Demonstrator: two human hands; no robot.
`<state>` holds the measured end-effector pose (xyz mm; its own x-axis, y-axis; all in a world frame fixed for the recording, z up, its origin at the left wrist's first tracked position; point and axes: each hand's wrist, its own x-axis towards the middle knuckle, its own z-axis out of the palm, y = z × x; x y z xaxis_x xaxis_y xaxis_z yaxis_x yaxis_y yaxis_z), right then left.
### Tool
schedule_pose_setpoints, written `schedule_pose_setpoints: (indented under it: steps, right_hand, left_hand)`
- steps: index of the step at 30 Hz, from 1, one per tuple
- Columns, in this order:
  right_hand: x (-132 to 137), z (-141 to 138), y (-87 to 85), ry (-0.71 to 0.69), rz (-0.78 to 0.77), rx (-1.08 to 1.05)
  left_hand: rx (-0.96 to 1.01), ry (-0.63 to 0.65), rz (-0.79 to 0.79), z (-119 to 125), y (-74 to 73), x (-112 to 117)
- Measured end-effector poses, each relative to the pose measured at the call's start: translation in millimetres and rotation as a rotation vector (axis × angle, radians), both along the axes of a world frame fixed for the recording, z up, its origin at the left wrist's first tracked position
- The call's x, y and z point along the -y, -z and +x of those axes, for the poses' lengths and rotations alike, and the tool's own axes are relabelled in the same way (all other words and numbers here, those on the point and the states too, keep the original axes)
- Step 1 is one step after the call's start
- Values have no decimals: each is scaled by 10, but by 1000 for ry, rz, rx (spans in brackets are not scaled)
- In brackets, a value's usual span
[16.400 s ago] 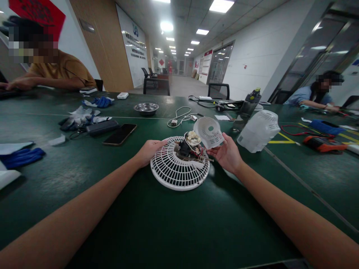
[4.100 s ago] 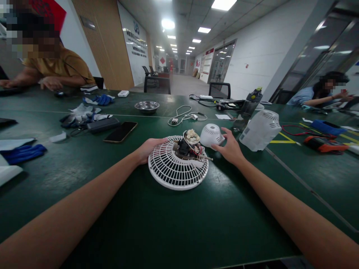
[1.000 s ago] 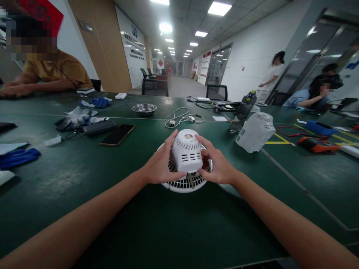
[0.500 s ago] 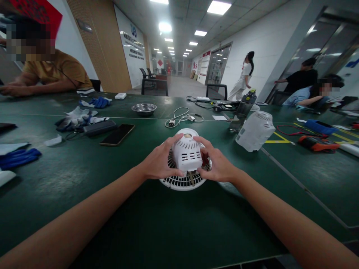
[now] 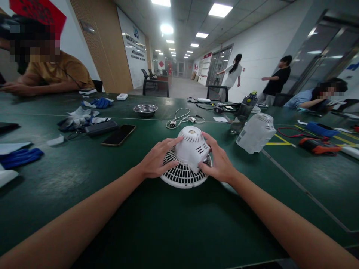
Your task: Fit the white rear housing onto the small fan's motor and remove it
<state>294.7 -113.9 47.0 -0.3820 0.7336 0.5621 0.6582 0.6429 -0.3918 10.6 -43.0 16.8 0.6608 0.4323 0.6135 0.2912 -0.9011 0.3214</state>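
Left hand [image 5: 155, 163] and right hand [image 5: 219, 164], each grip closed around the motor cover [image 5: 192, 147] sitting on the fan grille [image 5: 181, 176]

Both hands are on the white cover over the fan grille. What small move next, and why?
Probably level the white cover and press it down: it sits tilted on the grille, with left hand and right hand holding its sides.
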Motion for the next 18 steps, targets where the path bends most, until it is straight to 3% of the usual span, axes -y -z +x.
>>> schedule_pose_setpoints:
  steps: [4, 6, 11, 14, 18]
  right_hand:
    - [-54, 49, 9, 20, -40, -63]
    - [-62, 35, 11, 60, -86, -78]
    - [-46, -35, -4, 121, -187, -107]
    - [-24, -50, -17, 137, -199, -151]
    - [-13, -27, -25, 145, -258, -306]
  left_hand:
    - [37, -48, -27, 12, -3, -1]
    - [80, -139, -82, 35, -1, 1]
    - [203, -484, -480, 39, 30, -81]
    - [194, -503, -641, -10, 50, -142]
    - [353, -389, -587, -66, 62, -156]
